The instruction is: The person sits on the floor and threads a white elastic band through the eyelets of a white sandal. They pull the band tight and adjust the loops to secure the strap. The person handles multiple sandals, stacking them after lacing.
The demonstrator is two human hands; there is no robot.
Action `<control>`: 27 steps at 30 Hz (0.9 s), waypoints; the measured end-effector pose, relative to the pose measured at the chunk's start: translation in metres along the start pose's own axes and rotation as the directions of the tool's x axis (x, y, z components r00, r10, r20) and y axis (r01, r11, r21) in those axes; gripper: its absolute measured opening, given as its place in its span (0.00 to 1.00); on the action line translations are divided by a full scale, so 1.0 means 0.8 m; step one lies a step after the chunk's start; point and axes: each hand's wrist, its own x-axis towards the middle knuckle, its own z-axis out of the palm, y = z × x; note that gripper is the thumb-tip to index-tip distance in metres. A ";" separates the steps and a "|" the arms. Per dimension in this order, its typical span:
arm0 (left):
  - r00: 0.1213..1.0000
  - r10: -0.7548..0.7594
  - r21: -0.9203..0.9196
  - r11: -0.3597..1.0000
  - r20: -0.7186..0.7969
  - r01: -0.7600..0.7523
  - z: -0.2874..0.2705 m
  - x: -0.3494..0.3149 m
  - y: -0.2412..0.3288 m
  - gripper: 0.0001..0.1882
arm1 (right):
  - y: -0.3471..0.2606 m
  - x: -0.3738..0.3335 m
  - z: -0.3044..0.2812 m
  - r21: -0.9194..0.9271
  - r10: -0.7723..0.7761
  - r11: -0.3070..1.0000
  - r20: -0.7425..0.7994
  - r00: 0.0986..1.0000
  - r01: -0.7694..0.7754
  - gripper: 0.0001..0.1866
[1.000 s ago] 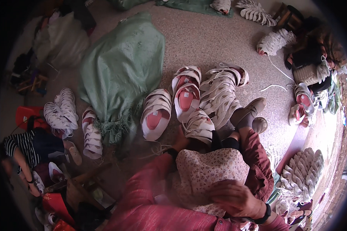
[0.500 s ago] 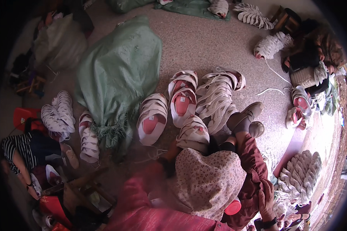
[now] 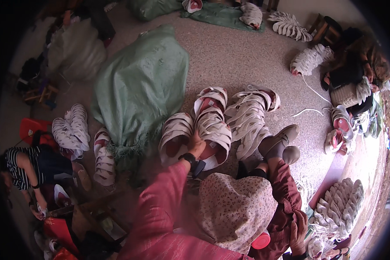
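Note:
My left hand (image 3: 196, 145), in a red sleeve with a dark wristband, reaches forward over the floor. Its fingers close on the near edge of a stack of white shoe uppers (image 3: 214, 125) with pinkish-red linings. Directly left of that hand stands another stack of white uppers (image 3: 176, 130), its opening facing me. A longer fanned row of uppers (image 3: 248, 119) lies to the right. My right hand (image 3: 298, 229) rests flat on my maroon trouser leg, fingers extended and holding nothing. Flowered cloth (image 3: 236, 208) covers my lap, with a red round lid (image 3: 261, 240) at its edge.
A large green woven sack (image 3: 143, 73) fills the floor ahead to the left. Beside it lie more bundled uppers (image 3: 71, 130). A person in a striped top (image 3: 24, 167) works at far left. Another bundle of uppers (image 3: 339, 203) lies at right, and a loose white lace (image 3: 310, 110) trails nearby.
My left hand has moved forward from near my lap, carrying a bundle of uppers onto the middle stack. The view has shifted slightly. My right hand stays on my leg.

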 end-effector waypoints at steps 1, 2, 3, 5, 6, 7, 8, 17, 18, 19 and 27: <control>0.998 -0.056 -0.005 0.998 0.031 0.056 -0.007 -0.022 0.040 0.35 | 0.000 -0.005 0.004 0.005 0.013 1.000 -0.007 1.000 -0.013 0.27; 0.992 -0.113 -0.011 0.993 0.057 0.114 -0.018 -0.044 0.077 0.36 | 0.001 -0.007 0.006 0.010 0.020 1.000 -0.014 1.000 -0.020 0.27; 0.992 -0.111 -0.001 0.994 0.053 0.111 -0.022 -0.058 0.091 0.36 | 0.001 -0.009 0.006 0.019 0.019 1.000 -0.004 1.000 -0.019 0.27; 0.999 -0.015 0.052 0.998 -0.049 0.018 -0.009 -0.059 0.084 0.37 | 0.003 -0.006 0.005 0.029 0.022 0.999 0.003 1.000 -0.022 0.27; 0.995 0.040 0.087 0.996 -0.091 -0.032 -0.005 -0.060 0.081 0.37 | 0.003 -0.007 0.005 0.034 0.032 0.999 0.003 0.999 -0.032 0.27; 0.999 0.013 0.120 0.993 -0.031 -0.009 -0.007 -0.054 0.082 0.39 | -0.001 -0.004 0.006 0.042 0.031 0.999 0.009 0.999 -0.032 0.27; 0.988 0.048 0.164 0.986 -0.144 -0.024 0.000 -0.057 0.077 0.40 | 0.001 -0.006 0.007 0.034 0.035 0.999 0.010 0.999 -0.035 0.27; 0.966 0.259 0.191 0.948 0.012 -0.256 0.016 -0.054 0.025 0.61 | 0.017 -0.012 0.011 0.013 0.017 1.000 -0.011 1.000 -0.017 0.26; 0.932 0.349 0.081 0.931 0.092 -0.357 -0.004 -0.050 0.009 0.62 | 0.018 -0.013 0.014 0.017 0.019 1.000 -0.023 1.000 -0.019 0.26; 0.911 0.401 -0.008 0.915 0.098 -0.402 -0.022 -0.041 -0.017 0.59 | 0.019 -0.012 0.013 0.021 0.022 1.000 -0.025 0.999 -0.021 0.26; 0.971 0.145 0.400 0.915 -0.191 -0.058 -0.165 -0.027 -0.093 0.56 | 0.022 -0.020 0.015 0.017 0.067 0.998 -0.024 0.997 -0.067 0.26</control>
